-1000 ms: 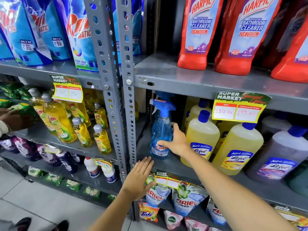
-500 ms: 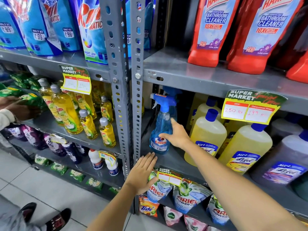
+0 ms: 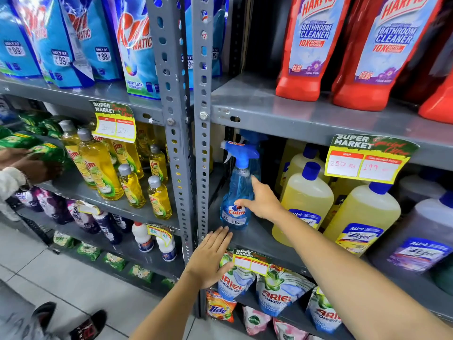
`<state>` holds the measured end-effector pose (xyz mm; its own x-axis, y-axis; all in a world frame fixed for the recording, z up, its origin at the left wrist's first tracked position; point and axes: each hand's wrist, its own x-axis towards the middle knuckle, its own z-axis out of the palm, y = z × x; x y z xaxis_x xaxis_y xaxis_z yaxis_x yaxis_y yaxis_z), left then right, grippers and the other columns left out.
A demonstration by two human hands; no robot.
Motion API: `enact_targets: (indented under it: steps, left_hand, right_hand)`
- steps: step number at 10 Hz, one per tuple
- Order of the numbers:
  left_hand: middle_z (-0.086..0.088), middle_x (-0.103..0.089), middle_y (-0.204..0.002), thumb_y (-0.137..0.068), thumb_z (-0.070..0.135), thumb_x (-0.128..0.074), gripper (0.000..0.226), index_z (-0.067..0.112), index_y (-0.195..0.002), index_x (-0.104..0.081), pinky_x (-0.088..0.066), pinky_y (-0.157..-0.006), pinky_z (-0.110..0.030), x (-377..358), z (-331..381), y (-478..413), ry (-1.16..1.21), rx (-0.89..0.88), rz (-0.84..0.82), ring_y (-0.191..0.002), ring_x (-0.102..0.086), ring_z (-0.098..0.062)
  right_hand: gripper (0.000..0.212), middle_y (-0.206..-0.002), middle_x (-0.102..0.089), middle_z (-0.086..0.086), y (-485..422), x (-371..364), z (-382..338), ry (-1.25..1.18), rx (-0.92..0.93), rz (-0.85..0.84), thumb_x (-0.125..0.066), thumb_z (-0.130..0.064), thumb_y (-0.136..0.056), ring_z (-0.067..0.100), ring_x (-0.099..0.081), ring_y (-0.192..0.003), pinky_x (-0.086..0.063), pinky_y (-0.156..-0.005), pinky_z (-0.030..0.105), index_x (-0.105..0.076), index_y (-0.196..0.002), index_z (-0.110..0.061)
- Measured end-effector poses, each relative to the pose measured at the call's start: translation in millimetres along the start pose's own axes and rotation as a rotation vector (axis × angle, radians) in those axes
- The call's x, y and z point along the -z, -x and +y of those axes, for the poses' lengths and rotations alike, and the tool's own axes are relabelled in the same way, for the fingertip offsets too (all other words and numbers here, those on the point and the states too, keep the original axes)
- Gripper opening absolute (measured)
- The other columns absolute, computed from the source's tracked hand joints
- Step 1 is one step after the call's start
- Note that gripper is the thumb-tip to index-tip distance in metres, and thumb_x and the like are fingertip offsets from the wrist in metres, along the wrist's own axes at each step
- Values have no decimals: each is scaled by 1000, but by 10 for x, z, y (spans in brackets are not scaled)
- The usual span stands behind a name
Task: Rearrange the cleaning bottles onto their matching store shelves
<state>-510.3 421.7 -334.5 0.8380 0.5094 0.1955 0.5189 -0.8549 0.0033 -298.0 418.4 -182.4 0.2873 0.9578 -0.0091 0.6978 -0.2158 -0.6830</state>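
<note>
Spray bottle (image 3: 239,192) upright at left end of mid shelf (image 3: 259,239), just beside yellow bottles (image 3: 304,204), R hand (image 3: 263,201) touching its side w/ thumb & finger, grip loose, not closed, L hand (image 3: 210,260) flat, open, on shelf edge by post (image 3: 202,133)

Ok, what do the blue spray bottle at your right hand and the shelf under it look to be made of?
The spray bottle looks like clear, glossy plastic: the blue liquid shows through, and the trigger head is opaque blue plastic. The shelf looks like grey painted metal with a dull sheen, bolted to perforated uprights. The right hand touches the bottle's side.
</note>
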Motion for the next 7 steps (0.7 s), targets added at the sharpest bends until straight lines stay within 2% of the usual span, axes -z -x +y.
enact_targets:
  steps: [1,3,5,6,7]
  left_hand:
    - [-11,-24,-160,-101,60,-33,76,5,-153,-26,-13,-114,-40,6,-4,12,-3,-1,-6,-147,-18,-25]
    - [-10,-22,-160,-101,60,-33,76,6,-154,-24,-11,-115,-40,61,36,9,7,23,-43,-148,-16,-23]
    - [-10,-31,-157,-103,59,-21,72,6,-151,-32,-13,-113,-38,103,70,2,29,63,-89,-146,-21,-22]
    - [-9,-33,-156,-102,61,-15,75,7,-151,-34,-6,-115,-34,75,37,-4,62,74,-63,-145,-21,-21]
    - [-7,-25,-158,-102,61,-11,75,8,-151,-32,-3,-116,-31,121,157,18,171,89,-23,-147,-21,-22]
  right_hand:
    - [95,-139,-59,9,13,-1,12,-19,-2,2,-82,-43,-71,25,-58,-126,-51,-102,44,-33,-148,-16]
    - [75,-131,-63,6,130,-49,-48,-58,-6,66,-78,-33,-80,24,-62,-117,-53,-97,41,-38,-141,-17]
    - [69,-132,-63,6,278,-119,-122,-151,-49,118,-79,-30,-79,24,-61,-120,-52,-98,39,-41,-135,-18]
    - [89,-134,-59,0,518,-86,-164,-231,-33,238,-83,-33,-73,18,-58,-122,-50,-102,38,-33,-145,-19]
    - [67,-119,-60,-13,1129,-122,-122,-399,15,479,-74,-33,-84,1,-59,-109,-52,-93,25,-42,-141,-22]
